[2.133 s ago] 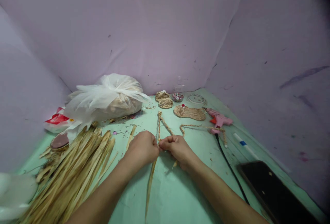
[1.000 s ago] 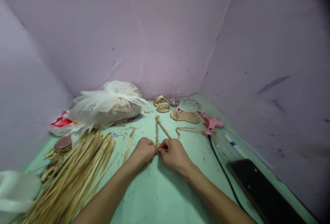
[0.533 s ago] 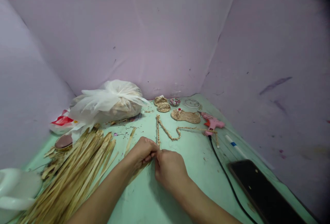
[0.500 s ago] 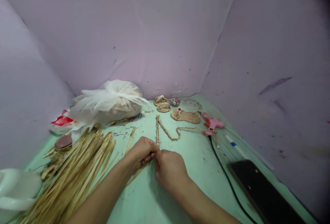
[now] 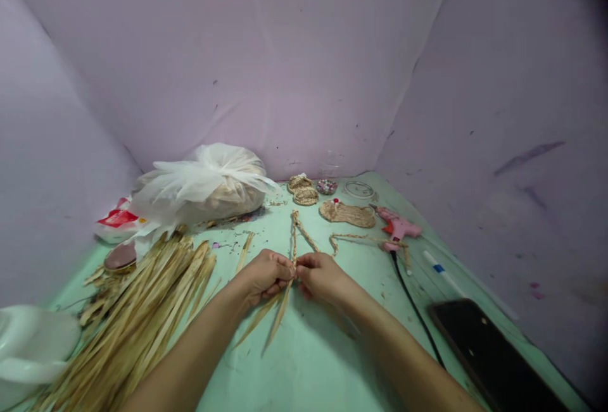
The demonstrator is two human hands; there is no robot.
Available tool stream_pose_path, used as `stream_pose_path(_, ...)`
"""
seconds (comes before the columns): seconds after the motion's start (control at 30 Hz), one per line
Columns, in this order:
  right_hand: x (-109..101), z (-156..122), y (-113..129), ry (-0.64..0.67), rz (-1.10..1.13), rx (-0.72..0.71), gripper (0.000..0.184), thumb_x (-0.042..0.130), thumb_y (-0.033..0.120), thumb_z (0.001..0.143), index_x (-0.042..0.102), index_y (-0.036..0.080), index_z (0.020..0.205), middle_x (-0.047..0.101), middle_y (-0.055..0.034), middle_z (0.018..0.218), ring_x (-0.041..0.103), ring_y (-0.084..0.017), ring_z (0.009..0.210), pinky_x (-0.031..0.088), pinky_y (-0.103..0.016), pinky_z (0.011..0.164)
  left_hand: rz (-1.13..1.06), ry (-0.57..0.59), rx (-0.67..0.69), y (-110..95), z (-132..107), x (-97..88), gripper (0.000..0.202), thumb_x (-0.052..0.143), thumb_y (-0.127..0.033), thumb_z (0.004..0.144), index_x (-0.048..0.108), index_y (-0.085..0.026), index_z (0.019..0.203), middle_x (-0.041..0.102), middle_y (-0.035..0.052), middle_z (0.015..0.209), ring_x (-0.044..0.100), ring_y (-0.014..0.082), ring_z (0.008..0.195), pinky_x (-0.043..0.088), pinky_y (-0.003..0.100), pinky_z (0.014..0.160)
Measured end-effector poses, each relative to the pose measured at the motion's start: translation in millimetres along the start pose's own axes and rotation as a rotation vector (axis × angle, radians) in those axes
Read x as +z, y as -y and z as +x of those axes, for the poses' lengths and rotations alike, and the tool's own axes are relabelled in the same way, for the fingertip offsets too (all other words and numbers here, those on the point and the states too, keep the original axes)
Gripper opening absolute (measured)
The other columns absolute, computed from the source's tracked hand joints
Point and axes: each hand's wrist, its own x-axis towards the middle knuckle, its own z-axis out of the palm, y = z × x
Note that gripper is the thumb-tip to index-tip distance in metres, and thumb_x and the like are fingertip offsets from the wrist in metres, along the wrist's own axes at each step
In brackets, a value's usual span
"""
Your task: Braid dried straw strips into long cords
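Observation:
A thin braid of dried plant fibre (image 5: 294,235) runs away from my hands, folds at its far end and zigzags right to the glue gun. My left hand (image 5: 270,274) pinches the braid's near end between thumb and fingers. Touching the same spot from the right, my right hand (image 5: 319,276) is closed around the strands there. Loose flat strips (image 5: 280,317) hang from below my left fingers towards me. Some strand ends under my right hand are partly hidden and blurred.
Dried strips (image 5: 142,311) lie heaped at left, beside a white plastic container (image 5: 33,349) and a tied white bag (image 5: 204,190). Woven soles (image 5: 349,214) and a bead dish (image 5: 327,187) stand behind. At right are a pink glue gun (image 5: 399,227), marker (image 5: 444,274) and phone (image 5: 489,355).
My right hand has turned and lowered its fingers onto the braid's end. The loose strips below my left hand now show apart. The camera view has shifted slightly.

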Motion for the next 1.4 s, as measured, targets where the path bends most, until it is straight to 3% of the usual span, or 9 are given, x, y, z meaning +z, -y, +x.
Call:
stream_pose_path(0.17,9,7,-12,-0.108,0.014,-0.039,0.010,0.048,0.017,0.064,0.055,0.013,0.057,0.044,0.0040,0.045,0.034,-0.006,0.041,0.024,-0.019,0.041,0.088,-0.033,-0.024,-3,-2,2.7,0.004,0.047,-0.017,0.052,0.047,-0.016,0.049,0.041,-0.0054,0.036,0.022,0.0038,0.024,0.010,0.020,0.029)
stream_pose_path(0.4,10,10,-17,-0.109,0.076,-0.019,0.008,0.050,0.015,0.059,0.056,0.013,0.055,0.047,0.0032,0.044,0.035,-0.006,0.042,0.025,-0.019,0.042,0.599,-0.209,0.000,-11,-13,3.8,0.014,0.048,-0.019,0.056,0.054,-0.013,0.044,0.042,-0.0010,0.035,0.032,0.0072,0.035,0.023,0.021,0.040)
stream_pose_path(0.63,11,-3,-2,-0.066,0.338,0.046,0.011,0.044,0.007,0.055,0.052,0.013,0.052,0.047,0.0035,0.043,0.038,-0.006,0.041,0.027,-0.018,0.043,0.959,-0.449,0.093,-14,-36,38.0,0.008,0.051,-0.014,0.055,0.056,-0.017,0.049,0.047,0.0037,0.048,0.046,0.0162,0.052,0.027,0.025,0.052)
stream_pose_path(0.83,13,-4,-5,-0.092,0.344,0.054,0.009,0.044,0.006,0.056,0.048,0.014,0.054,0.039,0.0072,0.040,0.031,-0.005,0.038,0.025,-0.018,0.042,1.032,-0.391,0.144,-11,-39,51.1,0.011,0.050,-0.013,0.059,0.061,-0.015,0.061,0.055,0.0095,0.060,0.053,0.0217,0.062,0.032,0.028,0.058)
stream_pose_path(0.97,12,-2,-8,-0.061,0.308,0.023,0.009,0.045,0.009,0.061,0.045,0.015,0.055,0.037,0.0079,0.039,0.029,-0.004,0.036,0.021,-0.018,0.041,0.843,-0.377,0.155,-16,-31,31.5,0.014,0.048,-0.022,0.066,0.059,-0.015,0.061,0.053,0.0049,0.054,0.051,0.0164,0.050,0.032,0.026,0.050)
stream_pose_path(1.03,10,-4,-6,-0.028,0.295,0.035,0.010,0.046,0.012,0.064,0.044,0.015,0.054,0.031,0.0093,0.036,0.023,-0.003,0.033,0.017,-0.018,0.039,0.569,-0.444,0.098,-19,-25,23.3,0.021,0.046,-0.020,0.067,0.059,-0.014,0.083,0.053,0.0019,0.055,0.048,0.0132,0.042,0.032,0.024,0.044)
stream_pose_path(1.1,8,-6,-3,-0.006,0.318,0.037,0.011,0.046,0.015,0.066,0.044,0.016,0.055,0.033,0.0092,0.037,0.021,-0.003,0.033,0.015,-0.019,0.038,0.258,-0.380,-0.018,-19,-19,20.1,0.034,0.044,-0.016,0.067,0.052,-0.013,0.099,0.053,-0.0001,0.055,0.047,0.0122,0.037,0.032,0.023,0.039)
stream_pose_path(1.23,5,-7,-2,0.011,0.368,0.027,0.007,0.048,0.019,0.065,0.046,0.015,0.059,0.044,0.0059,0.046,0.025,-0.003,0.035,0.014,-0.019,0.037,-0.034,-0.111,-0.100,-14,-13,20.5,0.012,0.046,-0.015,0.064,0.054,-0.010,0.072,0.051,0.0001,0.048,0.044,0.0091,0.034,0.030,0.020,0.034)
stream_pose_path(1.4,0,-1,-12,0.076,0.228,-0.023,0.003,0.051,0.016,0.062,0.050,0.014,0.064,0.049,0.0040,0.049,0.032,-0.004,0.039,0.021,-0.018,0.039,0.155,-0.121,-0.060,-10,-11,17.4,0.011,0.048,-0.017,0.061,0.048,-0.014,0.051,0.040,-0.0038,0.035,0.033,0.0059,0.028,0.023,0.018,0.030)
